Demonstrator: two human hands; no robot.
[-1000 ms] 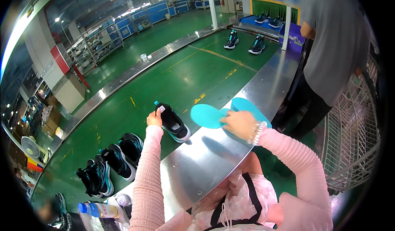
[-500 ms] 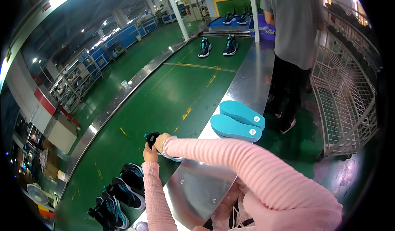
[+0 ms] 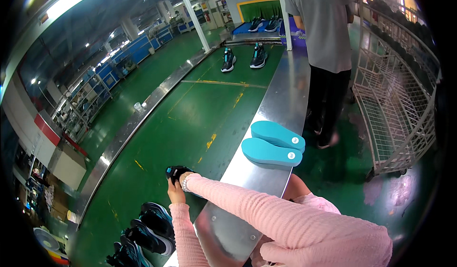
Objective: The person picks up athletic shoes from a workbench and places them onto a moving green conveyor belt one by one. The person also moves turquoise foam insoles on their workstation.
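Both my hands are on a black sneaker (image 3: 177, 172) at the edge of the green conveyor belt (image 3: 190, 119). My left hand (image 3: 174, 194) grips it from below. My right hand (image 3: 185, 179), with a bead bracelet at the wrist, reaches across and holds its top. Most of the shoe is hidden by my hands. Two teal insoles (image 3: 272, 144) lie side by side on the steel side table (image 3: 281, 100), to the right and apart from my hands.
Several black and teal sneakers (image 3: 147, 226) sit on the belt near me, and a pair (image 3: 243, 57) rides farther up. A person in a grey shirt (image 3: 326, 34) stands by the table. A white wire cart (image 3: 400, 95) is on the right.
My right hand left the teal insoles and swung left across the table onto the black sneaker. My view turned, so the insoles now lie to the right of my hands.
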